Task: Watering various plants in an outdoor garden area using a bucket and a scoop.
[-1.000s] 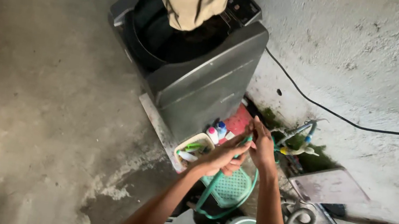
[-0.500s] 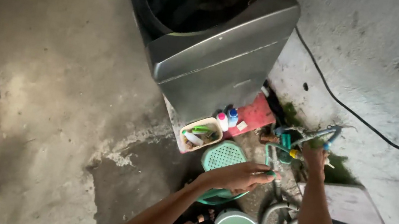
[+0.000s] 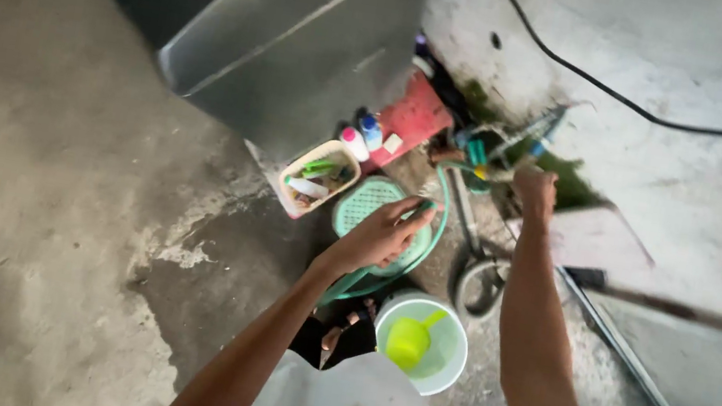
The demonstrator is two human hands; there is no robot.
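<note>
My left hand (image 3: pixel 383 233) grips a green hose (image 3: pixel 442 208) that curves up to the tap fittings by the wall. My right hand (image 3: pixel 535 188) is closed on the tap (image 3: pixel 505 161) at the foot of the wall, where the hose joins. Below my hands stands a pale bucket (image 3: pixel 442 361) with a lime-green dipper (image 3: pixel 409 338) in it. A teal perforated stool (image 3: pixel 362 205) lies under my left hand.
A grey top-loading washing machine (image 3: pixel 291 37) stands at the top. Beside it sit a small tray of bottles (image 3: pixel 314 180) and a red stand (image 3: pixel 413 117). A black cable (image 3: pixel 646 108) runs along the wall. A grey coiled hose (image 3: pixel 478 284) lies on the concrete floor (image 3: pixel 46 182).
My right hand left the hose and reached to the tap at the wall. My left hand kept the hose. The view dropped lower, bringing the bucket and dipper into fuller sight.
</note>
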